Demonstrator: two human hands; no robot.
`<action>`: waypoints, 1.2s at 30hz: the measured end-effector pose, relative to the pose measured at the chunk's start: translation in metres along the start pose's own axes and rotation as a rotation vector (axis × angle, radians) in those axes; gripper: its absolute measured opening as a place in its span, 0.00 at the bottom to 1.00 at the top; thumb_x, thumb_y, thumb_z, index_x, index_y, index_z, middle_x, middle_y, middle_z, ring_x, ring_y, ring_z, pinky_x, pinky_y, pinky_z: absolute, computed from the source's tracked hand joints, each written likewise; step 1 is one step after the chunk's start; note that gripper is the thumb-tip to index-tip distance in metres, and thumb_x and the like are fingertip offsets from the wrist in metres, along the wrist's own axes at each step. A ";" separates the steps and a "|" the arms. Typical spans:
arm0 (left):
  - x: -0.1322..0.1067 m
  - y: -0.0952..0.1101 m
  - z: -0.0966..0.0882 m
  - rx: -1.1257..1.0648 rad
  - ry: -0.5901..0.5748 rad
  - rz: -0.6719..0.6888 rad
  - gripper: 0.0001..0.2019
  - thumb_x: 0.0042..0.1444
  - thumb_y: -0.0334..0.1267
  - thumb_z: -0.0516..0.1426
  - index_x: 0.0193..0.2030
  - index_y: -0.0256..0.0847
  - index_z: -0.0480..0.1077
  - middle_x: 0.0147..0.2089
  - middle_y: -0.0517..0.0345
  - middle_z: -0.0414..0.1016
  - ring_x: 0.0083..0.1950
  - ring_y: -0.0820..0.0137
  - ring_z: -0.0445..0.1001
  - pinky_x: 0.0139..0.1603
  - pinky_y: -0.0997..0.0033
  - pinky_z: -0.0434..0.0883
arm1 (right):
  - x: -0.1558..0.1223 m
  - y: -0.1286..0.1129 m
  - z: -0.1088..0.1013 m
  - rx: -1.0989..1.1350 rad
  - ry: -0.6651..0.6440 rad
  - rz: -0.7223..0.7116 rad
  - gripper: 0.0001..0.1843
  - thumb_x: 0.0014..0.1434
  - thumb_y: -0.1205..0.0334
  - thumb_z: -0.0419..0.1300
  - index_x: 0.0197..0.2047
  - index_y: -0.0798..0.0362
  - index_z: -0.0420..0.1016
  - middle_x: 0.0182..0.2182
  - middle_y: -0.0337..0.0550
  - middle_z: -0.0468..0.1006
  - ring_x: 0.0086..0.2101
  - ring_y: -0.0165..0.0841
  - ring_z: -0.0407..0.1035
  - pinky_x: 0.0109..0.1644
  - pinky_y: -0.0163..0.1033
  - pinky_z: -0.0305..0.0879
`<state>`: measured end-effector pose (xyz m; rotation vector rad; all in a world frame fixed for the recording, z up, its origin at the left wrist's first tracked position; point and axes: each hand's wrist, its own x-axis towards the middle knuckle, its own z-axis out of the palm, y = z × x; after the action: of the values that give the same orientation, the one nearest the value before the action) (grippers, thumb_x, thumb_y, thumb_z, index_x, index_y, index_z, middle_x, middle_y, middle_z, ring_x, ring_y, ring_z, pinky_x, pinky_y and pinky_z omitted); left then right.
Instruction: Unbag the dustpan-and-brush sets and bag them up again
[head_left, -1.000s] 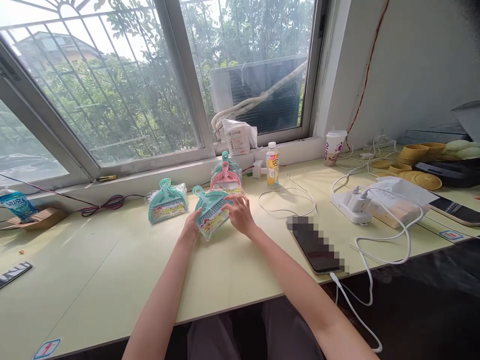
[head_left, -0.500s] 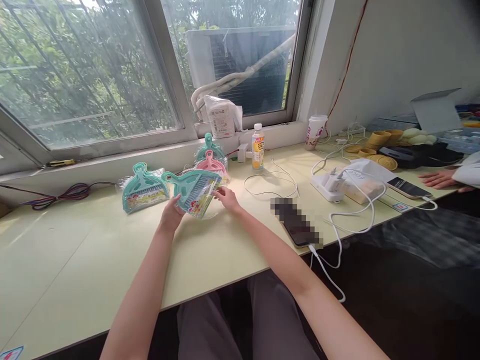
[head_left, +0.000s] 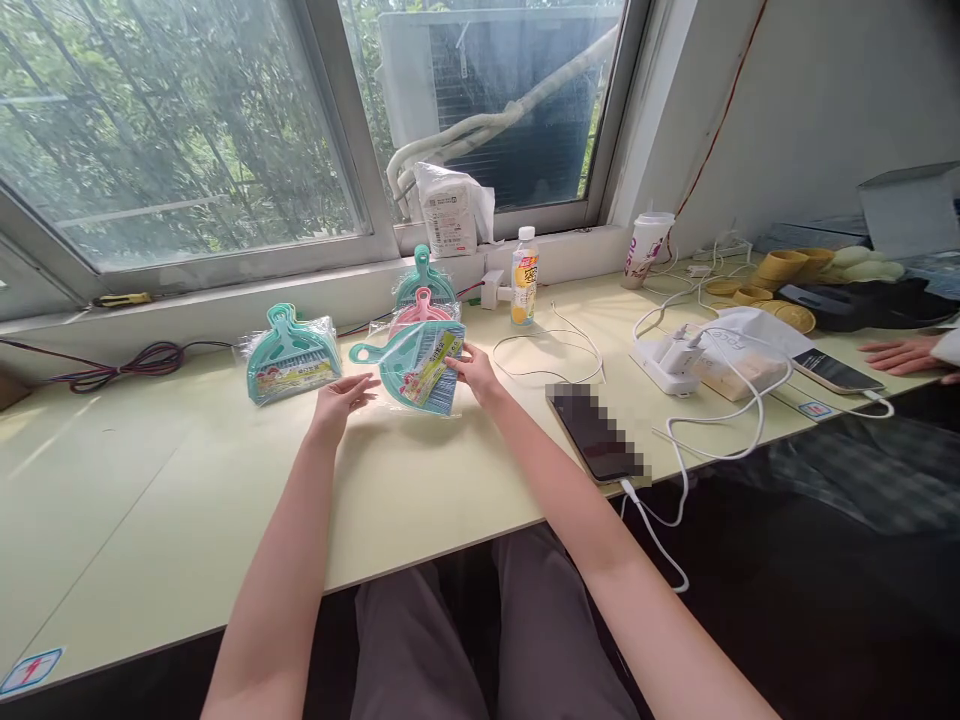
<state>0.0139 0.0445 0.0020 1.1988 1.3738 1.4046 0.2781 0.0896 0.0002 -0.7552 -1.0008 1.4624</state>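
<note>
My right hand (head_left: pixel 474 372) grips the edge of a teal mini dustpan-and-brush set (head_left: pixel 416 364) in clear wrap, holding it tilted just above the pale green desk (head_left: pixel 187 500). My left hand (head_left: pixel 339 398) hovers to its left, fingers spread, touching nothing. Another teal set (head_left: pixel 291 354) lies further left. A pink set (head_left: pixel 420 309) and one more teal set (head_left: pixel 422 279) stand behind, by the window sill.
A phone (head_left: pixel 596 432) on a white cable lies to the right, with a power strip (head_left: pixel 664 357), loose cables, a small bottle (head_left: pixel 524 290), a cup (head_left: pixel 649 248) and yellow woven dishes (head_left: pixel 784 266). Another person's hand (head_left: pixel 900 354) rests at far right.
My left hand has let go of the teal set and opened. My right hand has turned the set so its handle points left. The camera has shifted slightly.
</note>
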 end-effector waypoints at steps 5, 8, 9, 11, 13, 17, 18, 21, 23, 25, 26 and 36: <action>0.010 0.000 -0.034 -0.045 0.521 0.015 0.12 0.54 0.37 0.59 0.45 0.37 0.72 0.44 0.50 0.79 0.31 0.75 0.75 0.32 0.74 0.68 | 0.003 -0.008 -0.015 0.101 0.112 -0.018 0.15 0.49 0.73 0.66 0.40 0.54 0.69 0.29 0.38 0.79 0.30 0.30 0.74 0.42 0.40 0.76; 0.010 -0.002 -0.052 0.148 0.929 0.031 0.12 0.56 0.27 0.52 0.46 0.35 0.68 0.44 0.49 0.78 0.40 0.68 0.76 0.43 0.63 0.70 | 0.004 -0.007 -0.018 0.158 0.195 -0.031 0.14 0.51 0.74 0.64 0.40 0.53 0.68 0.31 0.38 0.79 0.31 0.28 0.74 0.42 0.37 0.75; 0.009 -0.002 -0.056 0.258 1.046 0.046 0.14 0.54 0.26 0.53 0.48 0.34 0.67 0.48 0.47 0.77 0.47 0.62 0.74 0.49 0.57 0.68 | 0.004 -0.006 -0.018 0.169 0.207 -0.032 0.14 0.50 0.74 0.64 0.39 0.52 0.68 0.31 0.38 0.78 0.31 0.28 0.74 0.42 0.37 0.75; 0.003 0.000 -0.056 0.479 1.205 0.093 0.25 0.50 0.27 0.56 0.56 0.33 0.62 0.60 0.40 0.69 0.62 0.52 0.63 0.59 0.45 0.59 | 0.003 -0.003 -0.014 0.181 0.209 -0.037 0.14 0.50 0.73 0.64 0.39 0.52 0.67 0.31 0.37 0.78 0.32 0.29 0.75 0.42 0.37 0.75; -0.003 0.005 -0.045 0.637 1.250 0.205 0.36 0.47 0.29 0.59 0.65 0.33 0.53 0.71 0.35 0.50 0.71 0.48 0.48 0.65 0.40 0.48 | 0.001 0.000 -0.010 0.193 0.190 -0.043 0.14 0.50 0.73 0.64 0.38 0.51 0.67 0.32 0.38 0.78 0.33 0.29 0.75 0.43 0.37 0.75; -0.010 0.014 0.003 0.492 0.741 0.451 0.27 0.56 0.40 0.56 0.62 0.39 0.58 0.67 0.41 0.58 0.70 0.56 0.53 0.67 0.49 0.52 | -0.004 0.003 0.001 0.209 0.136 -0.054 0.13 0.51 0.71 0.63 0.40 0.51 0.67 0.33 0.38 0.78 0.34 0.29 0.75 0.44 0.38 0.75; -0.011 0.014 0.017 0.316 0.484 0.370 0.24 0.59 0.46 0.54 0.60 0.39 0.59 0.61 0.41 0.66 0.65 0.57 0.62 0.63 0.51 0.59 | -0.004 0.004 0.003 0.205 0.124 -0.053 0.13 0.52 0.71 0.63 0.40 0.51 0.68 0.33 0.38 0.78 0.35 0.29 0.75 0.44 0.38 0.75; -0.012 0.007 0.051 -0.064 -0.131 0.035 0.28 0.56 0.59 0.52 0.55 0.40 0.63 0.50 0.43 0.73 0.51 0.57 0.74 0.51 0.52 0.71 | -0.004 0.007 0.009 0.160 0.079 -0.035 0.11 0.54 0.70 0.61 0.41 0.51 0.68 0.33 0.37 0.79 0.34 0.29 0.75 0.44 0.37 0.76; -0.012 -0.001 0.061 -0.141 -0.219 -0.041 0.26 0.54 0.57 0.55 0.51 0.40 0.65 0.47 0.47 0.75 0.45 0.60 0.76 0.46 0.55 0.73 | -0.002 0.009 0.010 0.091 0.062 0.001 0.07 0.56 0.70 0.60 0.40 0.52 0.68 0.31 0.38 0.79 0.32 0.29 0.76 0.41 0.37 0.76; -0.010 -0.008 0.060 -0.147 -0.134 -0.056 0.21 0.52 0.51 0.57 0.47 0.39 0.67 0.41 0.51 0.75 0.39 0.64 0.75 0.41 0.60 0.73 | 0.000 0.011 0.008 -0.023 0.060 0.072 0.02 0.59 0.67 0.59 0.36 0.54 0.68 0.27 0.40 0.79 0.27 0.30 0.76 0.36 0.37 0.76; -0.008 -0.010 0.057 -0.141 -0.066 -0.056 0.19 0.51 0.49 0.57 0.46 0.39 0.67 0.39 0.53 0.74 0.37 0.65 0.74 0.39 0.62 0.73 | 0.001 0.010 0.006 -0.090 0.066 0.113 0.03 0.60 0.65 0.59 0.34 0.54 0.68 0.24 0.41 0.78 0.24 0.31 0.75 0.32 0.37 0.75; 0.011 -0.024 0.029 -0.057 0.192 -0.003 0.16 0.49 0.53 0.57 0.33 0.41 0.70 0.30 0.57 0.70 0.34 0.66 0.70 0.35 0.68 0.67 | 0.009 -0.013 -0.040 0.040 0.567 0.093 0.25 0.69 0.52 0.39 0.31 0.53 0.69 0.18 0.39 0.74 0.16 0.24 0.68 0.18 0.27 0.57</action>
<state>0.0383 0.0629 -0.0220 1.0456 1.4541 1.5795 0.3178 0.1048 -0.0039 -1.1181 -0.5056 1.2342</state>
